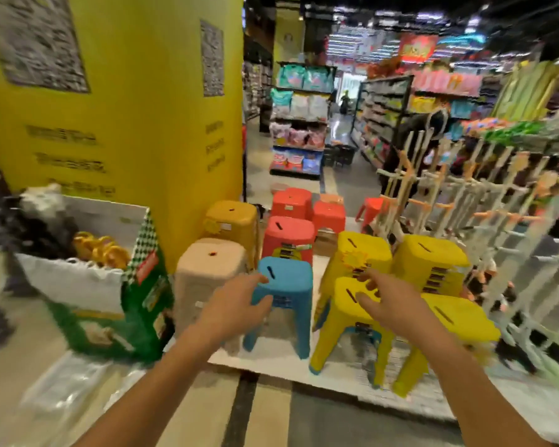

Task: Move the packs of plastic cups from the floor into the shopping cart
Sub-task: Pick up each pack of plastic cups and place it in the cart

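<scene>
The left hand (236, 306) and right hand (386, 301) reach out in front, fingers loose and spread, holding nothing. They hang over a blue stool (288, 275) and a yellow stool (342, 317), maybe just for balance. Blurry clear packs (62, 385), likely the cups, lie on the floor (271, 414) at the bottom left. I see no cart.

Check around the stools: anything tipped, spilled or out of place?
The stools stand upright, nothing spilled. Only oddity: clear plastic packs lying on the floor at lower left, too blurred to judge damage.
</scene>
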Tool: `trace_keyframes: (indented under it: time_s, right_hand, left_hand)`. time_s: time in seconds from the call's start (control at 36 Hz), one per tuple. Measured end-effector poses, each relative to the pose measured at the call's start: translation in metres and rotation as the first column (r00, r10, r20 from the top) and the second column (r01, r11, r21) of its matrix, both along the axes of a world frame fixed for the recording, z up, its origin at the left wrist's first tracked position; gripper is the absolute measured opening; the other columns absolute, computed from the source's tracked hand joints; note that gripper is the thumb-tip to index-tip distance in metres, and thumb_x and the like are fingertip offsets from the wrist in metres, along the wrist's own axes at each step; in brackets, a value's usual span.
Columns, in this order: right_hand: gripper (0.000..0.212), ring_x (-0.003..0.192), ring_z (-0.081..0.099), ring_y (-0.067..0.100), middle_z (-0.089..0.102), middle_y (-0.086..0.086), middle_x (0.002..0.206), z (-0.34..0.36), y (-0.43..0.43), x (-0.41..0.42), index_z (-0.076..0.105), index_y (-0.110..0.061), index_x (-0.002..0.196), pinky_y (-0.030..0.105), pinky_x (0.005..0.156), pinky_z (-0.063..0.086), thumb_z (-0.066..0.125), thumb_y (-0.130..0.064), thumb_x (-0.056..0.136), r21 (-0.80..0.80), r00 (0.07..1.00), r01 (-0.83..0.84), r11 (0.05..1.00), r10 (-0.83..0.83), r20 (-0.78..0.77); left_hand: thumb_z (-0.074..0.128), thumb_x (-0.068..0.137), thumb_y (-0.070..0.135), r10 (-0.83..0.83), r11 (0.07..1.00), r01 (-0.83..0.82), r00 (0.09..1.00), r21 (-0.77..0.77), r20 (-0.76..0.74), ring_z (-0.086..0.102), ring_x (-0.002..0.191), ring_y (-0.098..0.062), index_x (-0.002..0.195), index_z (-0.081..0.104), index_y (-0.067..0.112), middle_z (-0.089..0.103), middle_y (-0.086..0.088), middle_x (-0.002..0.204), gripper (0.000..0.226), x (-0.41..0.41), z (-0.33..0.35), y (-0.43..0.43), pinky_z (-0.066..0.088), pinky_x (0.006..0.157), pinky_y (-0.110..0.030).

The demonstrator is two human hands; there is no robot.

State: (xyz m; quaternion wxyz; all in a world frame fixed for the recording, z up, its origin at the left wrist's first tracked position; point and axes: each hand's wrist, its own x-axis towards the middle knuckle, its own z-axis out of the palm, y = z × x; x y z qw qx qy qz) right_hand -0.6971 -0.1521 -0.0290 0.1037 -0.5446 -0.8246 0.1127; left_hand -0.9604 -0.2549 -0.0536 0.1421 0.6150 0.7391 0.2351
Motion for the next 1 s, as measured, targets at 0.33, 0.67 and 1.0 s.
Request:
trace_keyframes:
  time_s: [0.33,0.67,1.0]
  right_hand:
    - [0.04,0.11,0.064,0.026,0.066,0.006,0.129,-0.039,0.02,-0.277,0.054,-0.019,0.138,0.038,0.086,0.052,0.059,-0.03,0.1,-0.107,0.786,-0.611,0.785,0.617,0.044]
    - [0.036,0.112,0.064,0.02,0.066,-0.003,0.127,-0.082,-0.037,-0.449,0.056,-0.028,0.132,0.04,0.089,0.057,0.057,-0.039,0.098,-0.147,0.365,-0.919,0.367,0.93,0.04]
    - [0.043,0.123,0.06,0.021,0.064,0.0,0.135,-0.124,-0.178,-0.564,0.052,-0.022,0.141,0.034,0.095,0.048,0.056,-0.037,0.101,-0.25,0.014,-0.968,0.02,1.0,0.026]
  left_hand:
    - [0.048,0.079,0.052,0.628,0.778,-0.625,0.777,-0.069,0.043,0.061,0.099,-0.013,0.112,0.059,0.035,0.065,0.007,0.115,0.038,-0.186,-0.041,-0.128,0.052,0.088,-0.038]
    - [0.053,0.092,0.045,0.96,0.276,-0.942,0.278,-0.19,0.015,0.053,0.122,-0.02,0.133,0.051,0.028,0.056,0.0,0.134,0.044,-0.21,-0.073,-0.238,0.044,0.101,-0.04]
    - [0.055,0.093,0.042,0.997,-0.055,-0.978,-0.063,-0.2,0.037,0.057,0.113,-0.016,0.133,0.053,0.024,0.06,0.002,0.128,0.044,-0.215,-0.106,-0.349,0.044,0.085,-0.029]
